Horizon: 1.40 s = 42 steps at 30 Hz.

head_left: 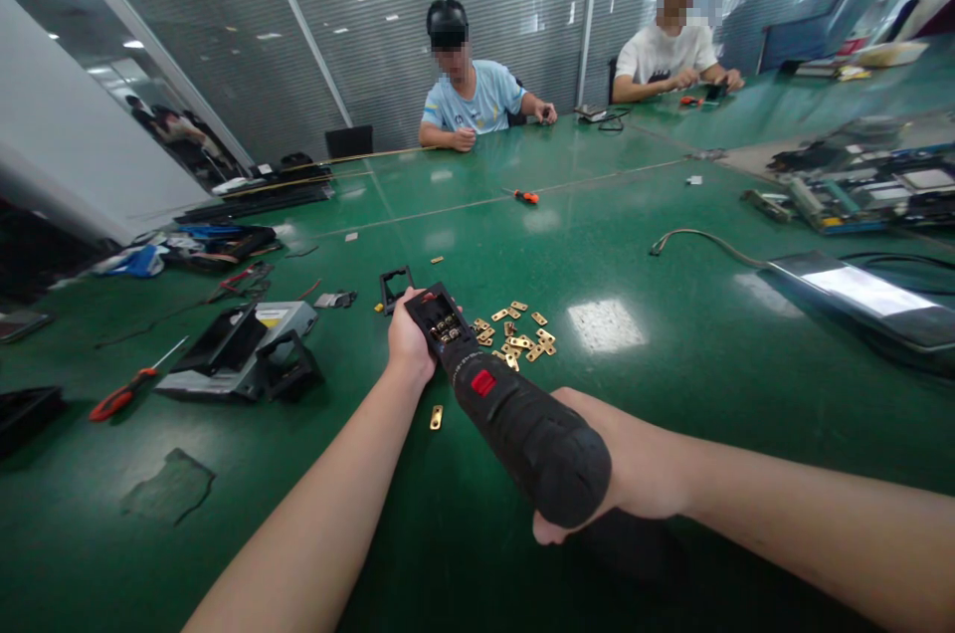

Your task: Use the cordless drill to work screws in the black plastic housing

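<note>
My right hand (589, 454) is wrapped round a black cordless drill (522, 414) with a red switch on top. The drill's front end points away from me, down at a small black plastic housing (425, 300) with brass-coloured metal parts inside. Fingers of my left hand (410, 344) grip that housing by its left side. The bit is hidden, so I cannot tell whether it touches a screw. Just right of the housing lies a loose heap of small brass plates (522, 344). One more brass plate (436, 417) lies alone nearer to me.
A black frame (395, 287) lies behind my left hand. To the left are an orange screwdriver (123, 394), a grey metal unit (224, 364) and a black bracket (289, 366). Circuit boards (865, 195) and a flat device (865, 295) lie right. Two people sit across the table.
</note>
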### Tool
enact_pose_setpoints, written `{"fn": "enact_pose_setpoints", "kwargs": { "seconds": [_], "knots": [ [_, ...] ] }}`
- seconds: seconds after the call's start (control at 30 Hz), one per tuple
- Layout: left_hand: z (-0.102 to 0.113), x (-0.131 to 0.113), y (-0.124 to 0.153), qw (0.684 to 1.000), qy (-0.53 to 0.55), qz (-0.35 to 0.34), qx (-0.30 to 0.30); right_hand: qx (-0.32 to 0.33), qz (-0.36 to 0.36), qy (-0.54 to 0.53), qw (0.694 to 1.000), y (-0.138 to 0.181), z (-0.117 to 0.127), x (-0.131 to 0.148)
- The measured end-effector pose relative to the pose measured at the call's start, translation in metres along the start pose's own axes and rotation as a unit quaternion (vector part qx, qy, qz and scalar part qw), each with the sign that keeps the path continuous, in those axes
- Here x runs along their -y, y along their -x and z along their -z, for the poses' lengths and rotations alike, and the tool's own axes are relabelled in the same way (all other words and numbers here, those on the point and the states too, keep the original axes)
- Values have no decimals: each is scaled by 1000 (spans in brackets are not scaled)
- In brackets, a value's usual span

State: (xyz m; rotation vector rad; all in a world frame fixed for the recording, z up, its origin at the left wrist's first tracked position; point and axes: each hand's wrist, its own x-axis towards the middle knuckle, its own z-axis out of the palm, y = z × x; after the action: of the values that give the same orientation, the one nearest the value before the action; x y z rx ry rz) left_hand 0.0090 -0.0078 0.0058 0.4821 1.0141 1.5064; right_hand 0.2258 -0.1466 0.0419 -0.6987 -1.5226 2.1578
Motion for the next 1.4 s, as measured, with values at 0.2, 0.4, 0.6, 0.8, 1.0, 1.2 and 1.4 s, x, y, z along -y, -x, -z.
{"fn": "enact_pose_setpoints", "kwargs": {
  "seconds": [0.2, 0.4, 0.6, 0.8, 1.0, 1.2, 1.4],
  "knots": [
    [1, 1, -1, 1000, 13, 11, -7, 2, -4, 0, 1000, -1, 0, 0],
    [1, 1, -1, 1000, 3, 4, 0, 8, -3, -4, 1000, -2, 0, -1],
    [2, 1, -2, 1000, 5, 9, -2, -4, -12, -30, 999, -1, -1, -3],
    [7, 5, -6, 1000, 1, 12, 0, -13, -28, -49, 998, 1, -2, -3],
    [7, 6, -7, 1000, 3, 7, -4, -28, -28, -30, 999, 2, -2, 0],
    [6, 5, -6, 1000, -1, 4, -1, -16, -31, -45, 998, 2, -2, -2],
    [8, 6, -7, 1000, -2, 1, 2, -15, -28, -49, 998, 3, -2, -3]
  ]
}}
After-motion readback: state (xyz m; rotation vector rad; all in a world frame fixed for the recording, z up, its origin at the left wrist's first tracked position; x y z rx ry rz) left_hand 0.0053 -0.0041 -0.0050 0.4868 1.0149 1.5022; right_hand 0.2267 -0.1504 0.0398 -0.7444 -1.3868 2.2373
